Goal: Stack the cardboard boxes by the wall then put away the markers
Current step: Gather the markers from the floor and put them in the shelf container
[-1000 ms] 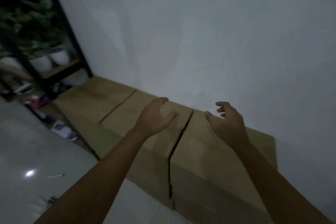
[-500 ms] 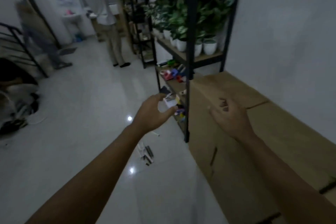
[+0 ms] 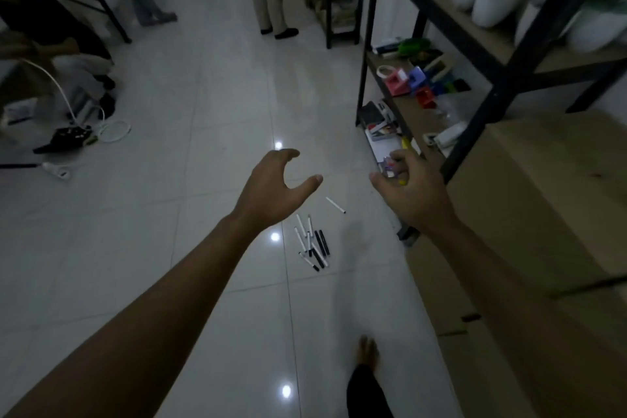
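With both your left hand [image 3: 276, 188] and right hand [image 3: 412, 193] loosely spread and empty, the markers [image 3: 312, 244] lie scattered below your fingertips, where a hasty grab could roll them away.

This looks like a dim storeroom or back room of a small shop or office. A black metal shelving rack with wooden boards [image 3: 437, 10] holds white pots of green plants [image 3: 492, 3] above and small coloured plastic items [image 3: 412, 80] below. Plain brown cardboard boxes [image 3: 543, 214] stand beside it on a glossy white tiled floor [image 3: 169, 214], where black and white marker pens [image 3: 314, 243] lie scattered.
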